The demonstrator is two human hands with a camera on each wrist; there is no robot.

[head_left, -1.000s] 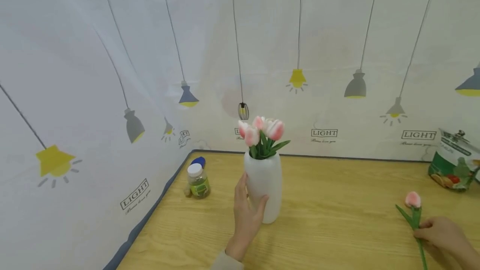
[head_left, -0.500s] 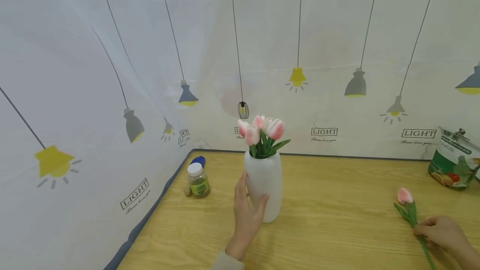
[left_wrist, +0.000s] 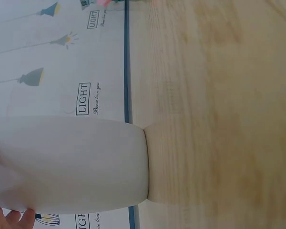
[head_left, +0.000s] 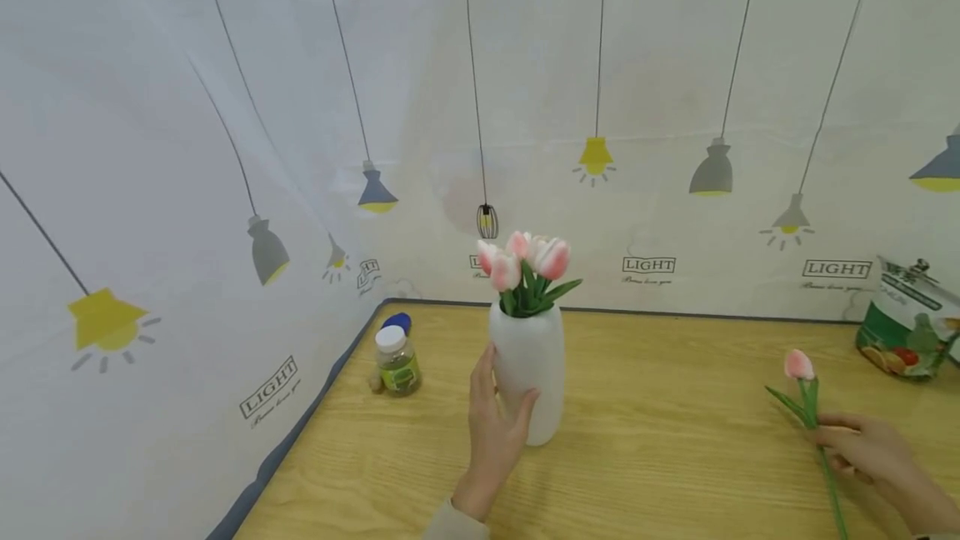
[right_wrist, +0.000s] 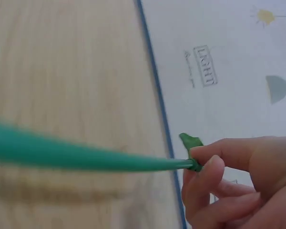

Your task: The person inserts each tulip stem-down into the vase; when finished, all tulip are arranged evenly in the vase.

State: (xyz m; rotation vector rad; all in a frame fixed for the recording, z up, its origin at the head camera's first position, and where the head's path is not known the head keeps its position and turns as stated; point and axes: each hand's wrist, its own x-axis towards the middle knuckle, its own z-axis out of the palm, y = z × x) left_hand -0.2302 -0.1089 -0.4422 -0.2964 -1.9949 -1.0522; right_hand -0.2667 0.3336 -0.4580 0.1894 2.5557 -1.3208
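A white vase (head_left: 534, 373) stands upright on the wooden table, with several pink-and-white tulips (head_left: 517, 265) in its mouth. My left hand (head_left: 495, 427) grips the vase's left side, thumb across the front and fingers round the edge. In the left wrist view the vase (left_wrist: 86, 162) meets the tabletop, and only fingertips (left_wrist: 26, 219) show. To the right, my right hand (head_left: 870, 448) pinches the green stem of a single tulip (head_left: 799, 365) just below its leaves. The right wrist view has the stem (right_wrist: 109, 161) running toward the camera from the pinching right hand (right_wrist: 233, 181); its bloom is hidden there.
A jar with a white lid (head_left: 397, 365) stands at the back left, a blue object (head_left: 397, 322) behind it. A green-and-white bag (head_left: 903, 323) is at the back right. The lamp-printed cloth wall (head_left: 645, 207) borders the table (head_left: 660, 423) at the back and left.
My right hand has moved left and slightly farther forward with the tulip, whose bloom is now higher in the head view. My left hand and the vase have stayed in place.
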